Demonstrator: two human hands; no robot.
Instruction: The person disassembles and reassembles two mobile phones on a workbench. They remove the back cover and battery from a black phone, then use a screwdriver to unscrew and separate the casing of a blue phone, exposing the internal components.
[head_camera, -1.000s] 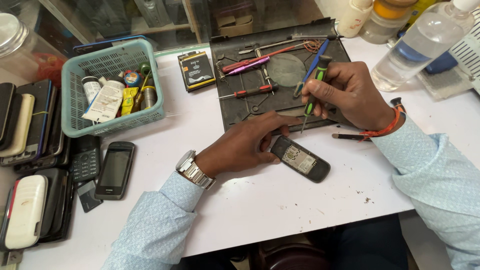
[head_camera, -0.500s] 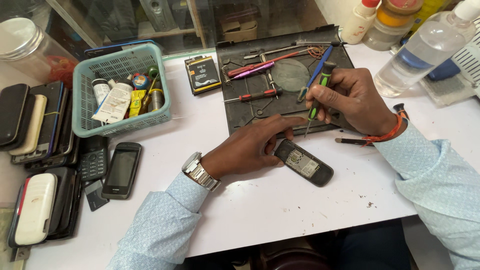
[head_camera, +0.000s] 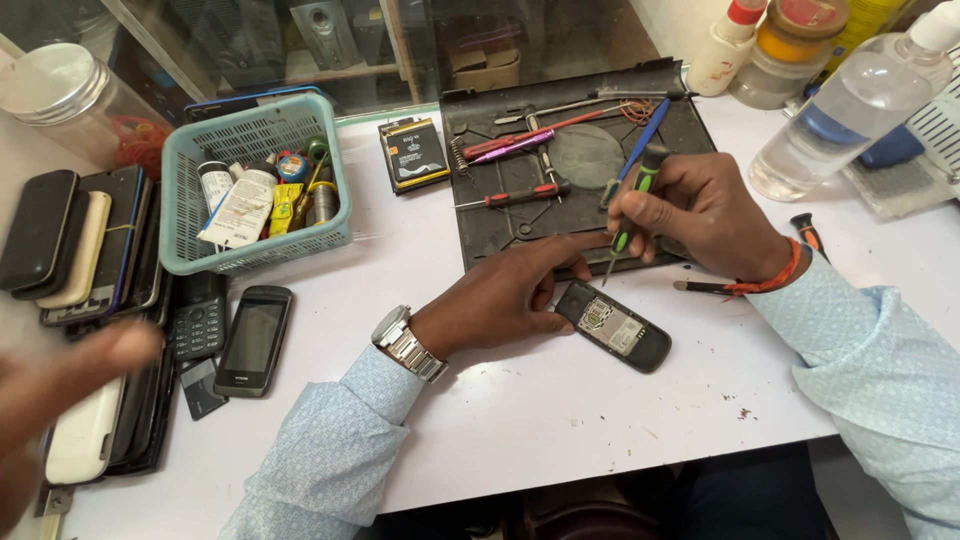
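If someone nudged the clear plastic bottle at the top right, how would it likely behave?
The clear bottle lies tilted on its side, so its round body would probably roll. It looks largely full of clear liquid, so likely heavy for its size. Its smooth plastic may be slippery.

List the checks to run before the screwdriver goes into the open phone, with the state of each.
1. Left hand steadies the open phone: ok, fingers touch its upper end.
2. Right hand grips the green-handled screwdriver: ok, tip points down.
3. Tip seated on a screw: not ok, it hangs just above the phone's end.
4. Phone flat on the white table: ok.
5. Screw type matches tip: cannot tell.
6. Space clear: not ok, another person's blurred hand is at the left edge.
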